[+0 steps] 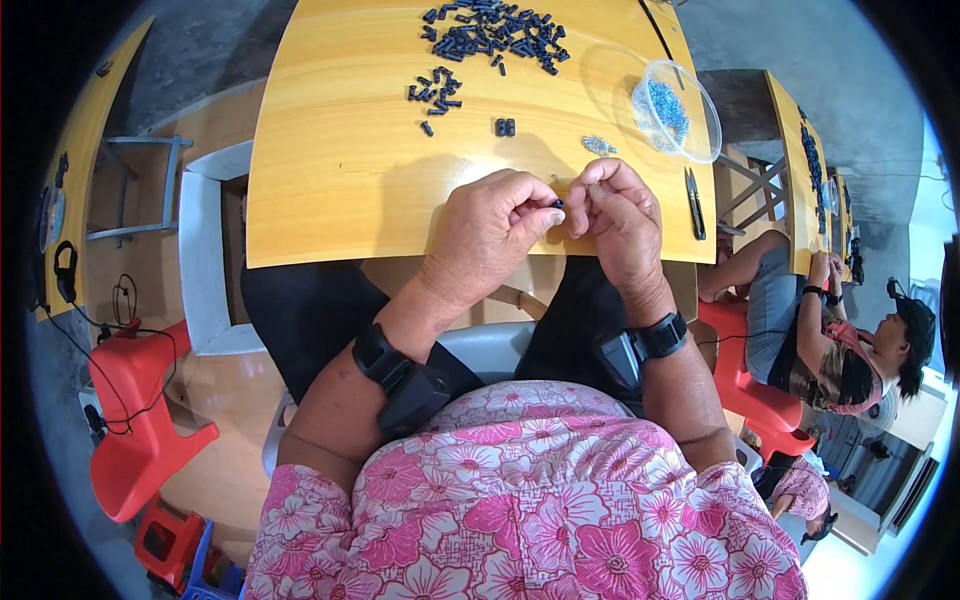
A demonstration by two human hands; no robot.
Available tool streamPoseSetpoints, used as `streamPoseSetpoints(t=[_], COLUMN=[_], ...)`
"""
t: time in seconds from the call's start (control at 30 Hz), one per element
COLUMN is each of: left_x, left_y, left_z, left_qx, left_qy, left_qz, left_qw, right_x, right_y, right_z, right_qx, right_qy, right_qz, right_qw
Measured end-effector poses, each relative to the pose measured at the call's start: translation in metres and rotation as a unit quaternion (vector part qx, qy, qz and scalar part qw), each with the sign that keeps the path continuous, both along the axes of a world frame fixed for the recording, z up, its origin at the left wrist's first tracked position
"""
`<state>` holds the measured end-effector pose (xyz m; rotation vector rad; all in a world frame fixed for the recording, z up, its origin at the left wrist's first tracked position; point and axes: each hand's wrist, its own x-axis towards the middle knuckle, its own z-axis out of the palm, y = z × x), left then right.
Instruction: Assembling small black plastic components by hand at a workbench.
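Observation:
Above the near edge of the yellow wooden table (330,190), my two hands are close together. Between the thumb and fingers of my left hand (490,228) is a small black part (558,204), mostly hidden. My right hand (628,220) is pinched just beside it; whatever its fingertips hold is too small to make out. Beyond my hands, a pair of short black cylinders (505,127) stands side by side. A little heap of clear, silvery pieces (598,145) lies past my right hand. Black-handled snips (694,205) rest to its right.
A large pile of black parts (500,40) covers the table's far side, with a smaller cluster (436,92) nearer. A round clear tub (708,120) holds blue pieces at the right edge. Red stools (135,420) stand left; another person (840,350) sits at a table on the right.

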<state>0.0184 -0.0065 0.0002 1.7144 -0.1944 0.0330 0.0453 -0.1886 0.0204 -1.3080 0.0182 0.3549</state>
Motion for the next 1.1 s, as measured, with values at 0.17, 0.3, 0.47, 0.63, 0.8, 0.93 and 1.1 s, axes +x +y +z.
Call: streamPoseSetpoints(t=[0.17,0.3,0.47,0.63,0.8,0.93,1.1], left_x=[0.0,-0.001,-0.001,-0.001,-0.001,0.0,-0.001], left_y=[0.0,0.0,0.0,0.0,0.0,0.001,-0.002], left_z=[0.0,0.001,0.001,0.002,0.001,0.001,-0.002], left_qx=[-0.005,-0.007,-0.004,-0.007,-0.008,-0.014,-0.029], left_qy=[0.006,0.01,0.008,0.013,0.006,0.008,-0.017], left_qz=[-0.003,-0.002,-0.006,-0.008,-0.009,-0.013,0.009], left_qw=[1.0,1.0,1.0,1.0,1.0,1.0,0.999], right_x=[-0.001,-0.002,-0.001,-0.001,-0.001,-0.002,-0.002], right_y=[0.0,0.003,0.002,-0.001,0.0,-0.002,-0.005], right_z=[0.003,0.009,0.01,0.006,0.003,0.0,-0.006], right_qx=[-0.026,-0.014,-0.019,-0.008,-0.005,-0.012,-0.004], right_qy=[0.025,0.054,0.07,0.081,0.073,0.052,0.011], right_qz=[-0.013,-0.006,-0.002,-0.021,-0.021,-0.014,-0.01], right_qw=[0.999,0.998,0.997,0.996,0.997,0.998,1.0])
